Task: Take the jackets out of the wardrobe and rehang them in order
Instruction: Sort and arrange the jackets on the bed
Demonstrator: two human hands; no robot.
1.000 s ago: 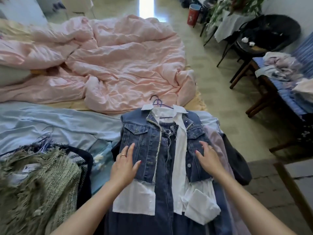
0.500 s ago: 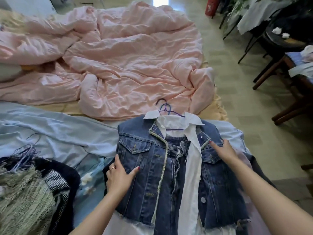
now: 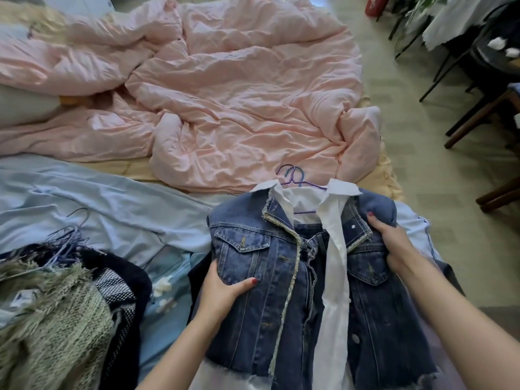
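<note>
A sleeveless denim jacket (image 3: 253, 266) with frayed hem lies face up on the bed, over a white shirt (image 3: 334, 277) and denim trousers. Purple and blue wire hangers (image 3: 294, 177) poke out at the collar. My left hand (image 3: 222, 291) grips the jacket's left side below the chest pocket, thumb on top. My right hand (image 3: 394, 243) clutches the right shoulder and armhole, bunching the denim.
A rumpled pink duvet (image 3: 239, 88) fills the bed behind. A light blue garment (image 3: 112, 209) spreads at left. A green fringed knit (image 3: 53, 327), dark clothes and loose hangers (image 3: 66, 237) pile at lower left. Chairs (image 3: 484, 108) stand on the floor at right.
Both hands went from resting flat on the denim jacket to gripping its sides. My right hand slid up to the shoulder. The view has moved closer and to the left.
</note>
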